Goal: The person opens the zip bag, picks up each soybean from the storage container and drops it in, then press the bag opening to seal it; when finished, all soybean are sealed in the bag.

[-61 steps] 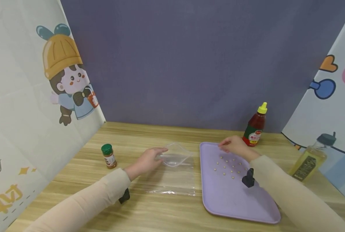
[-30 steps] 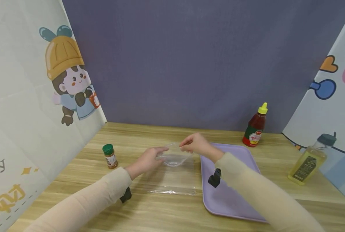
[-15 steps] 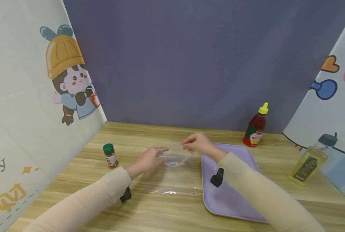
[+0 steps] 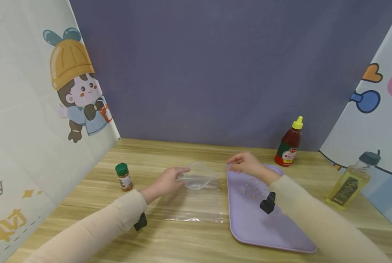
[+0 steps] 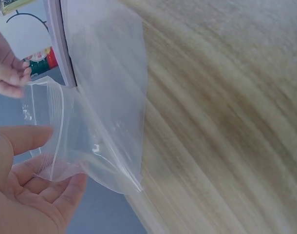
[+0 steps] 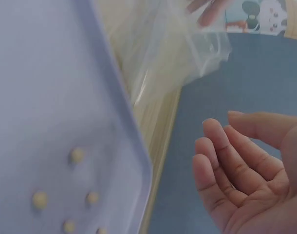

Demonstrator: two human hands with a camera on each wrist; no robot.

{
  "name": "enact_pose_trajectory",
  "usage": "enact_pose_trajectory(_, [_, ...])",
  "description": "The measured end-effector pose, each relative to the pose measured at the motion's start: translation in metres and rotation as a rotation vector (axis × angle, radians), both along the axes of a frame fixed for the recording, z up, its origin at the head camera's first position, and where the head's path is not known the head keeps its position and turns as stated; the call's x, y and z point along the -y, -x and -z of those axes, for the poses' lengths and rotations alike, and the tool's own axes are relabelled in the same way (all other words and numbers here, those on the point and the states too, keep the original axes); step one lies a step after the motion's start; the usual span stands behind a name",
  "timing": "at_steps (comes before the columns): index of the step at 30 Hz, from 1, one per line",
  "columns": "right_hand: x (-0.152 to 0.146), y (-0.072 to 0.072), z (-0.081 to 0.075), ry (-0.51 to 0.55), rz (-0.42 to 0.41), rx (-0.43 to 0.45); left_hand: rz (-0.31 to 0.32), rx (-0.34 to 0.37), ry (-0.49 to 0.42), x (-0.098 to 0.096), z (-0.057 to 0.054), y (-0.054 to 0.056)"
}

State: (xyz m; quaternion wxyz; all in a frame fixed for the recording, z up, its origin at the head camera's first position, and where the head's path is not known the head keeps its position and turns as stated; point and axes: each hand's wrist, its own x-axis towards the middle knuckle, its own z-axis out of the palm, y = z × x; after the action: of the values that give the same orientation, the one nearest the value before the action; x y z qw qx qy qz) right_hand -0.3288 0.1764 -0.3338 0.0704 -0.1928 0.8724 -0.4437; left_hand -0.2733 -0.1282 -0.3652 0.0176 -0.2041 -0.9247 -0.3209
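My left hand (image 4: 168, 181) holds the rim of a clear zip-lock bag (image 4: 196, 204), thumb on one side and fingers on the other. The bag lies on the table with its mouth spread. In the left wrist view, the bag's zip strip (image 5: 56, 117) runs between the thumb and fingers. Over the far left corner of a lilac tray (image 4: 248, 230) hovers my right hand (image 4: 248, 164). Its fingers are loosely bent, thumb apart, and nothing shows between them in the right wrist view. Several small pale yellow soybean-like balls (image 6: 40, 200) lie on the tray; the right arm covers some.
A small spice jar with a green lid (image 4: 123, 177) stands left of the bag. Behind the tray is a red sauce bottle (image 4: 288, 144) with a yellow cap. An oil bottle (image 4: 350, 182) stands to the right. A dark cloth wall (image 4: 215, 73) closes off the back.
My right hand went from the tray to the bag's mouth, and has now moved back right over the tray's corner. The left hand keeps its hold on the bag.
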Motion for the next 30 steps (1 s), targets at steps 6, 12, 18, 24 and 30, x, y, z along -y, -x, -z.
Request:
enact_pose_trajectory(6, [-0.023, 0.004, 0.008, -0.028, 0.046, 0.005, 0.031, -0.012, 0.014, 0.003, -0.001, 0.002])
enact_pose_trajectory(12, [-0.04, 0.007, 0.012, -0.081, 0.081, -0.006, 0.042, -0.005, 0.028, 0.003, -0.004, 0.004])
enact_pose_trajectory(18, [-0.055, 0.01, 0.017, -0.148, 0.107, -0.036, 0.054, -0.012, 0.072, 0.001, -0.009, 0.004])
enact_pose_trajectory(24, [-0.068, 0.014, 0.027, -0.205, 0.104, -0.042, 0.05, 0.007, 0.085, 0.001, -0.01, 0.004])
enact_pose_trajectory(30, [-0.078, 0.018, 0.036, -0.301, 0.098, 0.03, 0.032, 0.028, 0.062, 0.0, -0.007, 0.005])
